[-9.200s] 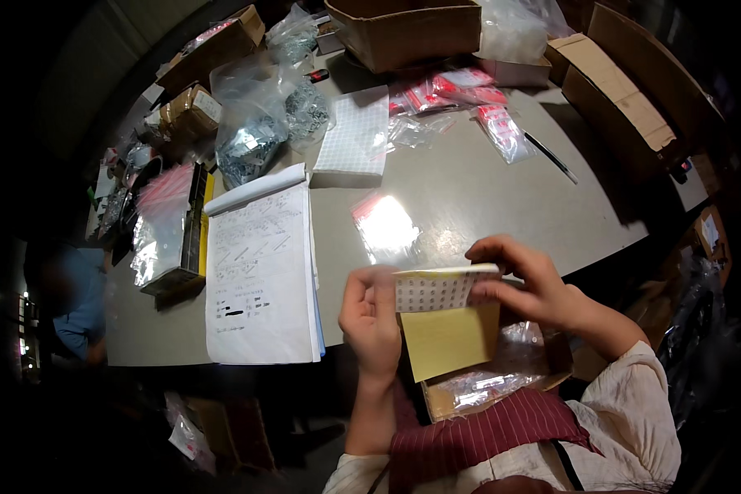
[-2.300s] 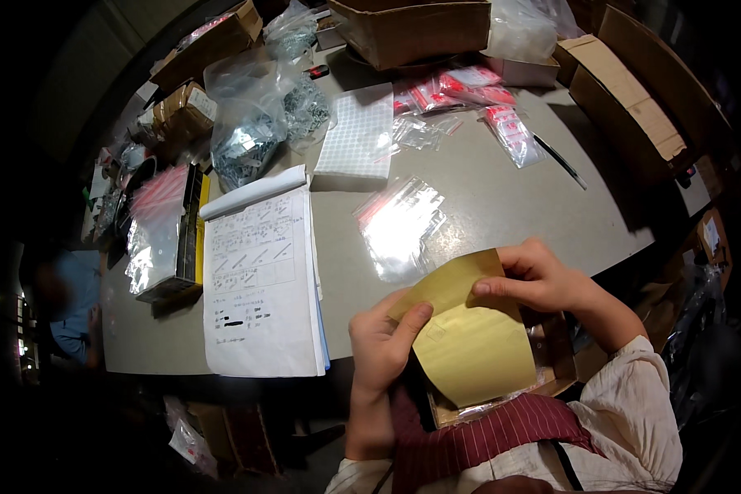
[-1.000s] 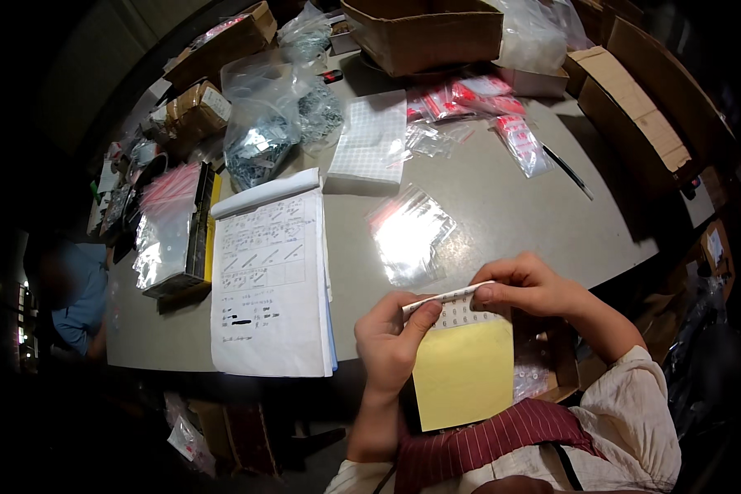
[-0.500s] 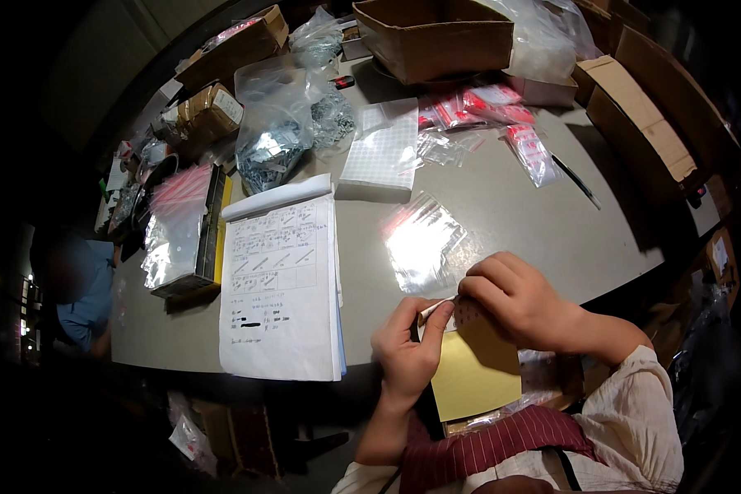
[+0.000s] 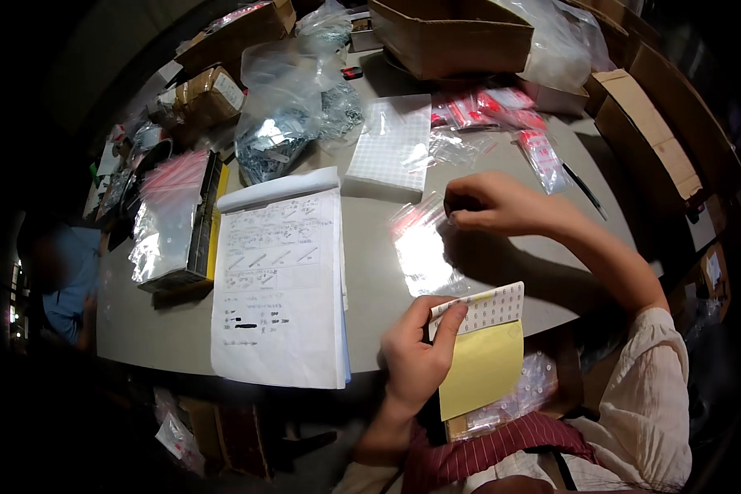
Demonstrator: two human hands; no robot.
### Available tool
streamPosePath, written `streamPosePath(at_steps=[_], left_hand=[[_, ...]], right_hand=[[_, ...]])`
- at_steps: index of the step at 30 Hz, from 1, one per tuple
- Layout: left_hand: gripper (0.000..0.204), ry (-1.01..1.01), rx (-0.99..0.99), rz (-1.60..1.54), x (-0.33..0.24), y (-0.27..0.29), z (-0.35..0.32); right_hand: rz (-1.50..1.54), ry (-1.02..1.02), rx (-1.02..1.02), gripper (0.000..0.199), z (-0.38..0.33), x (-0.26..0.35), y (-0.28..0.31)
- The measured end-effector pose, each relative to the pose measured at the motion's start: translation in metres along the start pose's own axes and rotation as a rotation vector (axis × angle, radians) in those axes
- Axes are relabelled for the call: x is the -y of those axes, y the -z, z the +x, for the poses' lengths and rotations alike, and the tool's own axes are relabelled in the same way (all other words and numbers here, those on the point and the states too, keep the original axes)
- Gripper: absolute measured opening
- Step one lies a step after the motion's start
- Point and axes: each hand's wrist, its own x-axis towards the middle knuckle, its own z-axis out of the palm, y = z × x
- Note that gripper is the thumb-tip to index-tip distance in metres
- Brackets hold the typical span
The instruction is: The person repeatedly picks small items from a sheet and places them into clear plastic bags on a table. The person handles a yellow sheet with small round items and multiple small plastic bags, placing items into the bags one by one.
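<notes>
A sheet of small white labels (image 5: pixel 496 308) with a yellow backing is pinched between the thumb and fingers of my left hand (image 5: pixel 418 350). Its upper part is folded over, and the yellow side (image 5: pixel 482 375) hangs down past the table's near edge. My right hand (image 5: pixel 498 204) hovers by the top right of a fanned stack of clear zip bags (image 5: pixel 424 259) with red seal strips. Its fingers are pressed together in a pinch; whatever sits between the tips is too small to make out.
Left of the bags lies a notepad (image 5: pixel 280 288) with drawings, beside a box of zip bags (image 5: pixel 173 222). Behind are a stack of printed sheets (image 5: pixel 391 140), bags of metal parts (image 5: pixel 276 140), filled red-and-clear packets (image 5: pixel 543 156), a pen (image 5: pixel 584 191) and cardboard boxes (image 5: pixel 449 41). Someone in blue (image 5: pixel 70 284) is at far left.
My right hand has left the label sheet and moved up and away to the zip bags. The label sheet, still in my left hand, now shows more of its printed rows.
</notes>
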Motion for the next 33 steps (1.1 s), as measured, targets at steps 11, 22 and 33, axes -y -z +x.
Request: streamPosePath(at_steps=[11,22,33], left_hand=[[0.015,-0.042,0.007,0.052,-0.003,0.004,0.0],[0.018,-0.014,0.145,-0.035,0.004,0.012,0.006],[0.02,0.079,0.102,-0.311,-0.003,0.015,-0.007]], right_hand=[[-0.384,-0.34,0.144,0.036,-0.012,-0.032,0.026],[0.071,0.06,0.011,0.029,0.009,-0.013,-0.014],[-0.162,-0.079,-0.078,0.065,-0.045,-0.058,0.017]])
